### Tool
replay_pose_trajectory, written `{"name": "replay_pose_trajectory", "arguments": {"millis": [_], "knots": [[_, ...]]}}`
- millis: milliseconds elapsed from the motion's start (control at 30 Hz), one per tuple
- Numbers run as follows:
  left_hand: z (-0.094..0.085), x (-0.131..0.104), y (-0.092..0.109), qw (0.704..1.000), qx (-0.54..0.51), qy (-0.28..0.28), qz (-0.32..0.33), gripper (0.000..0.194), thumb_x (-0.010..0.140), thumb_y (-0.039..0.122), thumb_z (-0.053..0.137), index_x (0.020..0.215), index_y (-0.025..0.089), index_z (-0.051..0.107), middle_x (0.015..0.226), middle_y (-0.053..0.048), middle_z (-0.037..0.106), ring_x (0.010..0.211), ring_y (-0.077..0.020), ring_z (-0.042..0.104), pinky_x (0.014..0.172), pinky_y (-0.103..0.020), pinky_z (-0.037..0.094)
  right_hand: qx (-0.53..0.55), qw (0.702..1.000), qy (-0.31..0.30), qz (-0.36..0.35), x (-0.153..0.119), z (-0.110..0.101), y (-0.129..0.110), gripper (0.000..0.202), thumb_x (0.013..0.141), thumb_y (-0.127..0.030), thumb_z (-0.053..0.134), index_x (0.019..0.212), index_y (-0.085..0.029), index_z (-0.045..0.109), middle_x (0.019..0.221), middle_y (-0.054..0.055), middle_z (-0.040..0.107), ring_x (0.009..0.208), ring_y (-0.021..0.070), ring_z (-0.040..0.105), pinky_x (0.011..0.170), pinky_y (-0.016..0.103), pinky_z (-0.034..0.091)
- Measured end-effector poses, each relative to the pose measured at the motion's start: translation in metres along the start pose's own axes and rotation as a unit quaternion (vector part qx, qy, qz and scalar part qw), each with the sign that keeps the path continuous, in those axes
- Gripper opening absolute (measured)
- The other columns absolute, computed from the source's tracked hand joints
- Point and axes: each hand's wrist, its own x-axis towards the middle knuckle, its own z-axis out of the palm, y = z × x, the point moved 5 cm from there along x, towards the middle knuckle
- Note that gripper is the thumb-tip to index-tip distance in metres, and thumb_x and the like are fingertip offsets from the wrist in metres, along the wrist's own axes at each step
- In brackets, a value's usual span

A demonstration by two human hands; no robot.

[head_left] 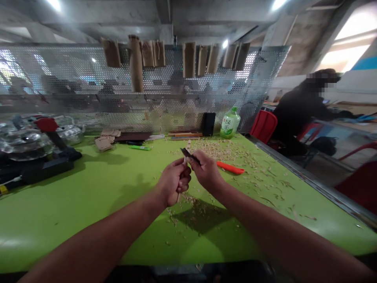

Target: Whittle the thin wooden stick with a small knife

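Stick passes through curled left fingers, tip beside dark blade pinched in right fingers

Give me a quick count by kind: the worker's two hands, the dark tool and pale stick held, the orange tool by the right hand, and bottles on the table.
Hands: 2 (left hand, right hand)
Dark tool: 1
Pale stick: 1
Orange tool: 1
Bottle: 1
Total: 6

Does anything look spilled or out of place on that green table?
Yes: pale shavings lie strewn over the middle and right of the table, thickest between the bottle and orange tool. They look messy because they are scattered, not gathered.
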Motion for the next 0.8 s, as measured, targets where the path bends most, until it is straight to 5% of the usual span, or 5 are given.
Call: {"name": "replay_pose_trajectory", "arguments": {"millis": [233,800], "knots": [[0.001,0.000,-0.004,0.999,-0.025,-0.018,-0.022,0.009,0.086,0.020,0.053,0.092,0.021,0.048,0.061,0.008,0.041,0.034,-0.0008,0.025,0.030,-0.012,0.014,0.003,0.999,0.034,0.031,0.011,-0.004,0.009,0.026,0.087,-0.035,0.050,0.066,-0.022,0.041,0.058,-0.004,0.043,0.055,0.0116,0.040,0.053,0.024,0.029],[0.001,0.000,-0.003,0.999,-0.048,-0.003,-0.025,0.007,0.087,0.017,0.052,0.088,0.021,0.046,0.058,0.009,0.036,0.033,-0.0008,0.022,0.029,-0.011,0.012,-0.018,1.000,-0.009,-0.002,0.004,0.000,0.002,0.024,0.088,-0.034,0.050,0.068,-0.022,0.044,0.058,-0.004,0.045,0.055,0.0116,0.040,0.053,0.024,0.027]]}}
